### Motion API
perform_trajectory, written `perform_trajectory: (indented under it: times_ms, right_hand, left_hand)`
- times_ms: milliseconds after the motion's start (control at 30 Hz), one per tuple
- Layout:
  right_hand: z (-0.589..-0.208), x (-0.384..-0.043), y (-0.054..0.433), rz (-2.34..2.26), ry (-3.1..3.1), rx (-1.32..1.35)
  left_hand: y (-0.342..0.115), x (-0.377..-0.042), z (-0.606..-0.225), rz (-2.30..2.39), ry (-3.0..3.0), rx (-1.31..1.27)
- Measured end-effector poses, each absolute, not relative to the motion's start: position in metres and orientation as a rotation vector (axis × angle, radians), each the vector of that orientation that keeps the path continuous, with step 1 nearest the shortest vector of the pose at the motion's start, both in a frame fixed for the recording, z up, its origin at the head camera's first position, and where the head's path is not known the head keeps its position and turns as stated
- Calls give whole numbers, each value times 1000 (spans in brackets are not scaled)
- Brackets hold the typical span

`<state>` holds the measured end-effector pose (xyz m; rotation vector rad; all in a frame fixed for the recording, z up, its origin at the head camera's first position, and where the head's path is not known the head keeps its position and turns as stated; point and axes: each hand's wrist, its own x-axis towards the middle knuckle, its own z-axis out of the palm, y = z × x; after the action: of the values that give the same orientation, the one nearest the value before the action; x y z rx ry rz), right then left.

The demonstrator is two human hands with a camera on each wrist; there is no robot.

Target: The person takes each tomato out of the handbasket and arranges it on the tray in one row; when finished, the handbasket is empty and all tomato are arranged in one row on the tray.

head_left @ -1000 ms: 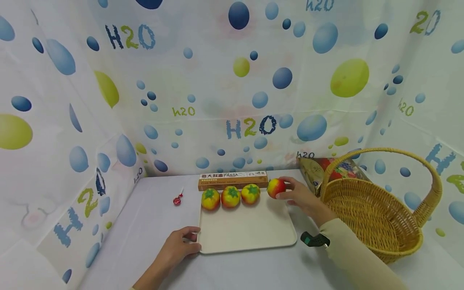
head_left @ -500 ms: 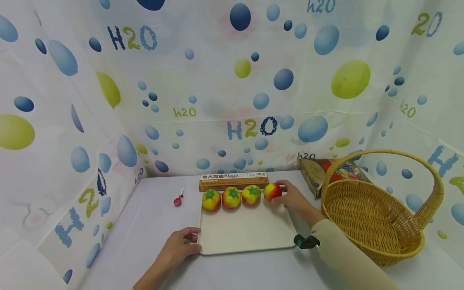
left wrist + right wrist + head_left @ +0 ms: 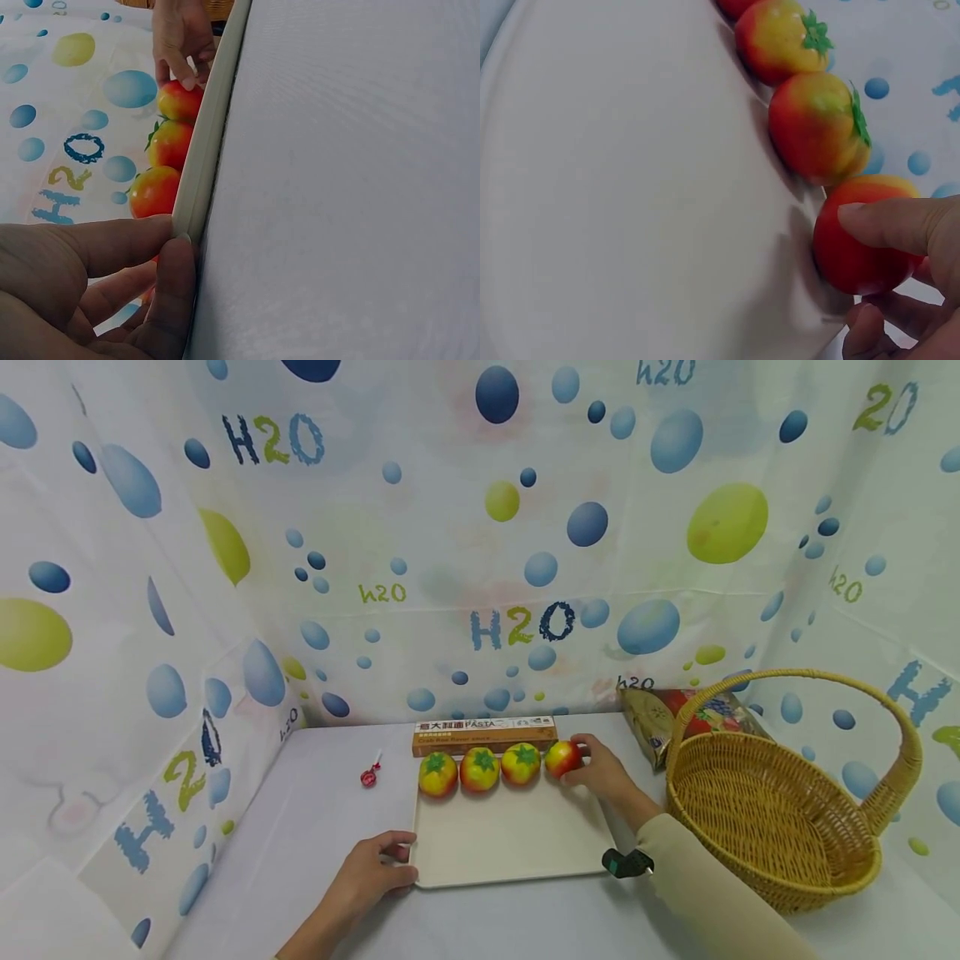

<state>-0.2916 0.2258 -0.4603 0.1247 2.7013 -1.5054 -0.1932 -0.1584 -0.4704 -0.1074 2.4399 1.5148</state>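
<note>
A cream tray [image 3: 510,835] lies on the white tabletop. Along its back edge sit three red-yellow tomatoes [image 3: 479,769] with green star-shaped tops. At the right end of this row my right hand [image 3: 603,772] holds a fourth tomato [image 3: 562,759], redder on the side facing the hand. In the right wrist view the thumb lies across this tomato [image 3: 866,240], right at the tray's rim, its top hidden. My left hand [image 3: 371,870] grips the tray's left edge; in the left wrist view thumb and finger pinch the rim [image 3: 206,161].
Behind the tray lies a pasta box [image 3: 483,735]. A wicker basket [image 3: 772,818] with a tall handle stands at the right, a printed bag [image 3: 648,718] behind it. A red lollipop [image 3: 369,777] lies left of the tray. Patterned cloth surrounds the table.
My right hand has moved a little left with the tomato, bringing it close to the other tomatoes at the tray's back edge. My left hand stays on the tray's edge.
</note>
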Motion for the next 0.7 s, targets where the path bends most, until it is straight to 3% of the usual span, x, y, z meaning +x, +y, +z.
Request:
perform_trajectory:
  times_ms: [700]
  right_hand:
    - [-460, -287, 225, -1488, 2673, 128]
  left_hand:
    - [-158, -194, -472, 1509, 2447, -97]
